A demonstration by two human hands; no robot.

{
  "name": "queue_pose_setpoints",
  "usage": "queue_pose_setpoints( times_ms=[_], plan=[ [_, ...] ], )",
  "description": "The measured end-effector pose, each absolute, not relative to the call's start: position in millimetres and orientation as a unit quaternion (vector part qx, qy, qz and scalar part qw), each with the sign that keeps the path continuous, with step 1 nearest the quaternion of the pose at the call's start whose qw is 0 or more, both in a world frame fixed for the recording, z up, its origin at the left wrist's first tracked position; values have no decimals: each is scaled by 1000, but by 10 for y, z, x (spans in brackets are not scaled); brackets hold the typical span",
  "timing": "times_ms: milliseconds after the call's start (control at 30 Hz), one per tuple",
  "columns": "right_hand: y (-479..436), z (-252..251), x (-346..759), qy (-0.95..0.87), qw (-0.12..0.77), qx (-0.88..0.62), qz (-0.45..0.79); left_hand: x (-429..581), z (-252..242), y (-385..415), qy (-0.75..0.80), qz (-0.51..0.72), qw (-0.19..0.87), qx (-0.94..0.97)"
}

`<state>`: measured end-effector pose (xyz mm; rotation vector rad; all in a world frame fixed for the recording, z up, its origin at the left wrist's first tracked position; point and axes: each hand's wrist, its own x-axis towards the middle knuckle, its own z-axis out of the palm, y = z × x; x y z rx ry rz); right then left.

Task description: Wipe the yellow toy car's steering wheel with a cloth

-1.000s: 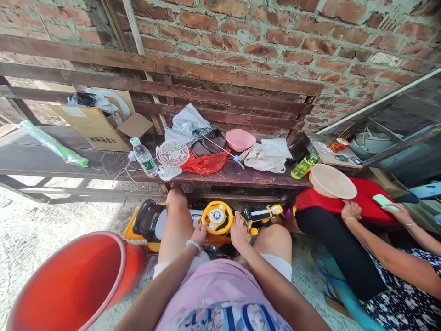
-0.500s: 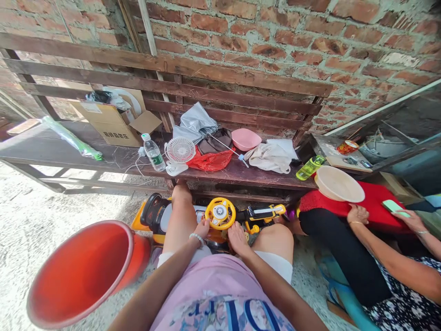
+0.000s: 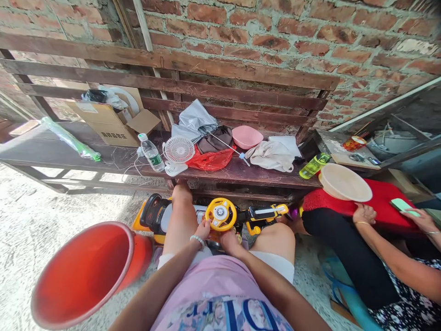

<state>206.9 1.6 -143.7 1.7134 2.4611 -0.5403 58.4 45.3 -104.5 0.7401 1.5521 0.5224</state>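
Note:
A yellow toy steering wheel (image 3: 209,221) with a white and grey hub sits on a yellow and black ride-on toy excavator (image 3: 159,215) between my knees. My left hand (image 3: 204,229), with a beaded bracelet on its wrist, is closed on the lower left of the wheel's rim. Just below the wheel is my right hand (image 3: 228,241); its fingers reach under the rim and are hidden. To the right of the wheel runs the toy's black and yellow arm (image 3: 267,212).
A large red bucket (image 3: 132,257) stands at my left. On the wooden bench (image 3: 275,178) lie a cardboard box (image 3: 99,122), water bottle (image 3: 151,154), small fan (image 3: 178,150) and pink basin (image 3: 247,137). A seated person (image 3: 392,243) at right holds a phone (image 3: 404,207) near a cream basin (image 3: 346,183).
My right hand has slid from the wheel's lower right rim down and inward, and its fingers have gone out of sight beneath it. My left hand stays on the rim.

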Motion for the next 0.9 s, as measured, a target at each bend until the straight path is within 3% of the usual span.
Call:
queue_pose_setpoints(
  times_ms=[267, 567, 900],
  plan=[
    [-11, -1467, 2041, 872, -74, 451, -178, 583, -945, 461, 686, 214, 620, 316],
    [7, -1297, 2294, 809, 26, 565, -160, 573, -1002, 448, 677, 203, 632, 317],
    [-115, -1088, 2491, 753, 38, 653, -74, 572, -1088, 458, 662, 201, 646, 323]
  ],
)
